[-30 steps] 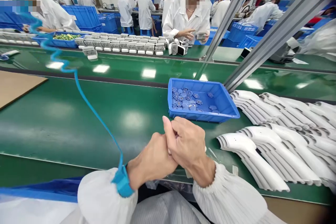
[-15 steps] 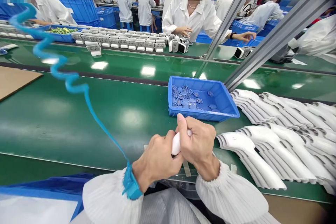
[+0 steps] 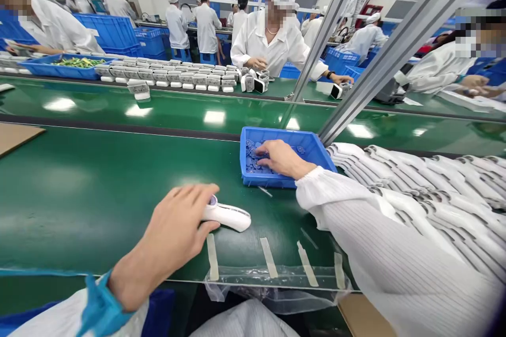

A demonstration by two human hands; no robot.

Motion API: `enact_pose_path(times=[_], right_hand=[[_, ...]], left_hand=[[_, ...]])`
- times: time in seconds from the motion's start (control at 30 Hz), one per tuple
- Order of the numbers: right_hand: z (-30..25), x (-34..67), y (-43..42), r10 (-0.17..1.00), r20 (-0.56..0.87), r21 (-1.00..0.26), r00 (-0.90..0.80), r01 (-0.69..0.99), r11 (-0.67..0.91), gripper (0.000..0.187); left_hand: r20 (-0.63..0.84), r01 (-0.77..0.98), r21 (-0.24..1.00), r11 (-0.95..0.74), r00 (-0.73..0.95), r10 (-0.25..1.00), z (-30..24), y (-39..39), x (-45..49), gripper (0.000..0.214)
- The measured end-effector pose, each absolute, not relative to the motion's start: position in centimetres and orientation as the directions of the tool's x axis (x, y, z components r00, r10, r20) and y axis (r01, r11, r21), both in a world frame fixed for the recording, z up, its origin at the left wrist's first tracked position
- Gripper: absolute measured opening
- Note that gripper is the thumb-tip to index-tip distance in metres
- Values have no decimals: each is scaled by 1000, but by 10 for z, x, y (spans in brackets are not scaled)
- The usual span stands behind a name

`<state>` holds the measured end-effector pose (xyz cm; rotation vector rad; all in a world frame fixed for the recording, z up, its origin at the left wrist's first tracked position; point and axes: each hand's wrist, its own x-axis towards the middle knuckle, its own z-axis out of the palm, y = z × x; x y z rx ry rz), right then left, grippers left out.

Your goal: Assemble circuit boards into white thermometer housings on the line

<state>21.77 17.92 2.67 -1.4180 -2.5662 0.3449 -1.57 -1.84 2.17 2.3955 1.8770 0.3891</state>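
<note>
Left hand (image 3: 177,221) clasps white plastic handheld device (image 3: 229,217); half-open right hand (image 3: 281,159) dips among small blue parts (image 3: 253,157) in blue plastic tray (image 3: 284,137), hold unclear.

Left of the blue tray (image 3: 276,133), the green belt (image 3: 90,189) gives a hand wide room to pass, as far as the left hand (image 3: 177,221) and its white device (image 3: 227,216). Right of the tray, stacked white shells (image 3: 427,179) block the way, the right sleeve (image 3: 348,205) lies just in front, and a metal post (image 3: 403,52) slants up behind.
</note>
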Motion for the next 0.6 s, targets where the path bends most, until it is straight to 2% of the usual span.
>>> enact_pose_path(times=[0.07, 0.13, 0.2, 0.27, 0.37, 0.47, 0.6], right_hand=[[18, 212, 186, 845, 42, -288, -533, 803, 521, 14], [17, 210, 183, 852, 73, -303, -518, 803, 514, 14], [24, 214, 172, 866, 131, -338, -482, 800, 496, 21], [34, 221, 155, 881, 183, -387, -436, 792, 472, 26], [50, 229, 121, 898, 186, -610, -398, 670, 423, 24], [58, 228, 84, 893, 143, -822, -427, 452, 347, 20], [56, 222, 52, 851, 211, -882, -481, 283, 378, 23]], left_hand=[[89, 941, 36, -335, 331, 939, 22, -12, -4, 24], [63, 935, 18, -354, 352, 934, 24, -7, 4, 13], [96, 952, 152, -267, 254, 962, 26, -5, 4, 14], [94, 922, 370, -114, 84, 992, 28, -5, 0, 16], [35, 771, 637, 7, -38, 999, 33, -2, -3, 21], [16, 681, 732, -24, 18, 1000, 36, 4, 8, 25], [13, 639, 765, -79, 107, 994, 37, 10, 28, 18]])
